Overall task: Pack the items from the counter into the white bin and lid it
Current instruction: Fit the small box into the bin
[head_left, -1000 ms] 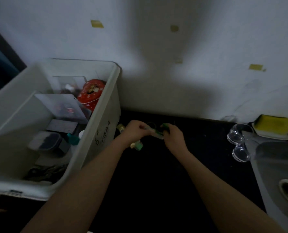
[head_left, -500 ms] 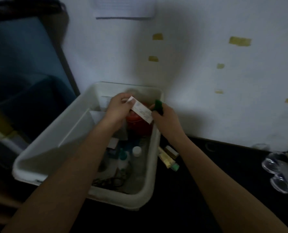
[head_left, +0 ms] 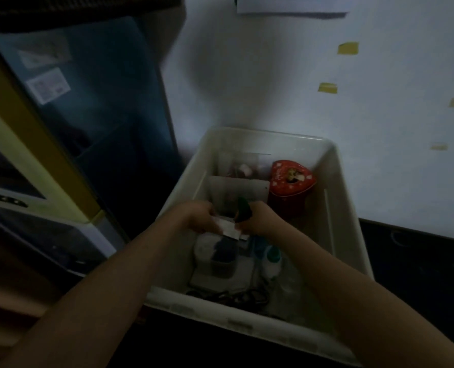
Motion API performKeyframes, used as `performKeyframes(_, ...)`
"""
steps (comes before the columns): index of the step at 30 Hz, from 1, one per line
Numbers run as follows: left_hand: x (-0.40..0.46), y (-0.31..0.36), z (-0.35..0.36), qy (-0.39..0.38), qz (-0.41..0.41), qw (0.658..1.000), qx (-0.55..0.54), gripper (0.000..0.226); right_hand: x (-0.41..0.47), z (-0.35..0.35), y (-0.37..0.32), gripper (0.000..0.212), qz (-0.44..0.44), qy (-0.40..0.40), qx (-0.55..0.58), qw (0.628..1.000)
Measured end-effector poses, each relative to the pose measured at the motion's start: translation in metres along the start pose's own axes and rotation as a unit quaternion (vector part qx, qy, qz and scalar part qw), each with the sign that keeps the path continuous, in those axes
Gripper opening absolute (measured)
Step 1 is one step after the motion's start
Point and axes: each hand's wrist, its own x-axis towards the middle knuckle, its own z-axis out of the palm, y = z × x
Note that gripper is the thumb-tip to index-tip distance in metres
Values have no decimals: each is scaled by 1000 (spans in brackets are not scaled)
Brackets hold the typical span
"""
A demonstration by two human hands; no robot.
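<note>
Both hands were observed inside the white plastic bin [head_left: 337,208]. A small white rectangular packet [head_left: 227,227] was gripped by the left hand [head_left: 199,216]. A dark green object [head_left: 243,208] was clasped in the right hand [head_left: 260,219], beside a red heart-shaped tin [head_left: 291,179].

Up and to the right of the hands, yellow tape scraps [head_left: 348,48] dot the white wall [head_left: 273,83], and a sheet of paper [head_left: 292,5] hangs high above them at the top edge. Well to their left stands a dark blue panel [head_left: 93,102] bearing a pale label [head_left: 48,85], with a yellow frame [head_left: 21,155] farther left.
</note>
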Motion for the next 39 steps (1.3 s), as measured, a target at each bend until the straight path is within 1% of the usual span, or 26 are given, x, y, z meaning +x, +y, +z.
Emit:
performKeyframes(2, 8, -3, 14, -5, -25, 996, 84, 65, 10, 14, 1, 8, 14, -6, 0, 1000)
performKeyframes(3, 13, -4, 21, 5, -35, 995, 98, 68, 13, 20, 2, 7, 14, -5, 3, 1000)
performKeyframes(4, 16, -6, 26, 8, -33, 993, 111, 66, 16, 24, 3, 8, 14, -3, 2, 1000)
performKeyframes(5, 17, -4, 30, 1, -39, 995, 96, 59, 18, 27, 5, 10, 14, -1, -8, 1000)
performKeyframes(7, 25, -2, 34, 1, -55, 998, 21, 46, 19, 31, 11, 19, 12, 1, -29, 1000)
performKeyframes(8, 27, -1, 36, -14, -64, 998, 23, 46, 20, 33, 13, 21, 8, 0, -31, 999)
performKeyframes(10, 32, 0, 39, 4, -115, 993, -2, 49, 21, 36, 18, 22, -9, -5, -50, 999)
performKeyframes(11, 36, -1, 40, -2, -137, 990, -42, 46, 22, 37, 20, 24, -18, -8, -64, 998)
performKeyframes(12, 38, -6, 41, -2, -127, 990, -66, 43, 23, 38, 22, 25, -30, -8, -76, 997)
performKeyframes(13, 38, -6, 40, 0, -99, 994, -55, 41, 25, 37, 23, 26, -38, -5, -80, 996)
performKeyframes(15, 46, -8, 40, 5, -86, 996, -22, 42, 30, 34, 27, 25, -42, 5, -82, 996)
performKeyframes(16, 46, -6, 40, -21, -109, 994, -6, 45, 32, 32, 30, 26, -39, 10, -88, 995)
performKeyframes(17, 47, 2, 38, -22, -169, 985, -22, 49, 34, 30, 32, 26, -32, 13, -97, 995)
performKeyframes(18, 49, 2, 41, 0, -187, 982, -36, 52, 36, 28, 36, 26, -28, 15, -107, 994)
performKeyframes(19, 53, -2, 43, 15, -173, 983, -57, 54, 37, 27, 38, 27, -25, 14, -116, 993)
performKeyframes(20, 54, -5, 44, 27, -168, 984, -53, 52, 38, 26, 41, 28, -23, 11, -126, 992)
performKeyframes(21, 54, -8, 41, 8, -159, 986, -46, 49, 38, 25, 43, 28, -20, 4, -139, 990)
performKeyframes(22, 51, -10, 39, 3, -129, 990, -61, 46, 39, 26, 44, 29, -19, -6, -153, 988)
performKeyframes(24, 42, -11, 35, 29, -93, 991, -96, 43, 39, 27, 44, 29, -17, -22, -181, 983)
performKeyframes(26, 41, -11, 35, 42, -80, 993, -71, 42, 40, 27, 41, 31, -15, -25, -202, 979)
performKeyframes(32, 37, -7, 35, 12, -70, 997, -8, 42, 41, 22, 45, 32, 4, -36, -230, 972)
performKeyframes(33, 36, -5, 35, -5, -87, 996, -15, 42, 41, 21, 46, 33, 12, -38, -228, 973)
performKeyframes(35, 34, -2, 35, -14, -127, 992, -7, 44, 42, 20, 47, 35, 22, -30, -210, 977)
performKeyframes(36, 33, 1, 34, -25, -124, 992, 20, 47, 43, 20, 47, 35, 28, -23, -196, 980)
performKeyframes(37, 34, 2, 32, -22, -121, 992, 20, 47, 44, 19, 47, 34, 34, -15, -178, 983)
performKeyframes(39, 39, 2, 27, 13, -72, 997, 24, 46, 48, 16, 44, 33, 50, -4, -130, 990)
